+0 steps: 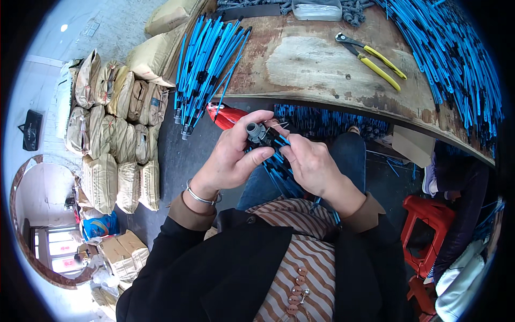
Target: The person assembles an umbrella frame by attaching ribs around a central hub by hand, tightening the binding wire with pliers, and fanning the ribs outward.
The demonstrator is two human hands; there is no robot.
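In front of my chest, my left hand [228,161] is closed round a grey plastic hub [255,131] with a round tube end facing up. Black and blue rods [276,174] run from the hub down between my hands toward my lap. My right hand [316,166] pinches at the blue rods close beside the hub, and its fingertips partly hide what they grip. A thin light-coloured pin or wire [280,125] sticks out above the hub. Both hands are just below the near edge of the workbench [311,64].
Yellow-handled pincers [370,61] lie on the bench. Blue rod bundles stand at its left end [209,64] and pile up on its right [450,59]. A clear tray [316,9] sits at the back. Stacked sacks [120,131] are left; a red stool [426,231] and another person's leg [464,209] right.
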